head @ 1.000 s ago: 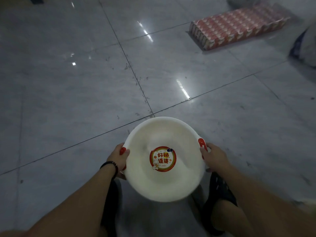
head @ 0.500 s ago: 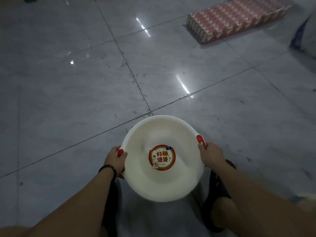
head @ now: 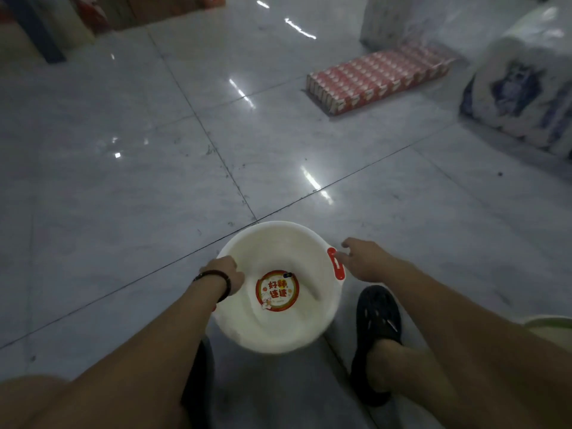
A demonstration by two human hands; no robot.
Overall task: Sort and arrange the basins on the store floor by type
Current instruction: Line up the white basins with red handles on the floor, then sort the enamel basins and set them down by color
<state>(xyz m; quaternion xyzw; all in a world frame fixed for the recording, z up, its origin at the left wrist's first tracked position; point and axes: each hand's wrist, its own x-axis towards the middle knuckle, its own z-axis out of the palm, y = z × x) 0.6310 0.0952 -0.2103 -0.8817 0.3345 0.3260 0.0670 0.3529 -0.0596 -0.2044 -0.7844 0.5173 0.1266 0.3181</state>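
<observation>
A white round basin (head: pixel 291 329) with red handles and a round red sticker in its bottom is low over the tiled floor, between my feet. My left hand (head: pixel 226 274) grips its left rim, fingers curled over the edge and covering the left handle. My right hand (head: pixel 362 261) is just off the right red handle (head: pixel 335 264), fingers spread loosely and holding nothing. Whether the basin rests on the floor is unclear.
A flat pack of red cartons (head: pixel 377 78) lies on the floor at the far right. Wrapped white-and-blue bundles (head: pixel 523 91) stand at the right edge. Shelving and boxes (head: pixel 93 13) line the far left. My black sandal (head: pixel 377 317) is right of the basin.
My right hand has let go of the right handle and opened. The left hand has shifted up over the rim. The view has tilted up, showing more of the floor and goods.
</observation>
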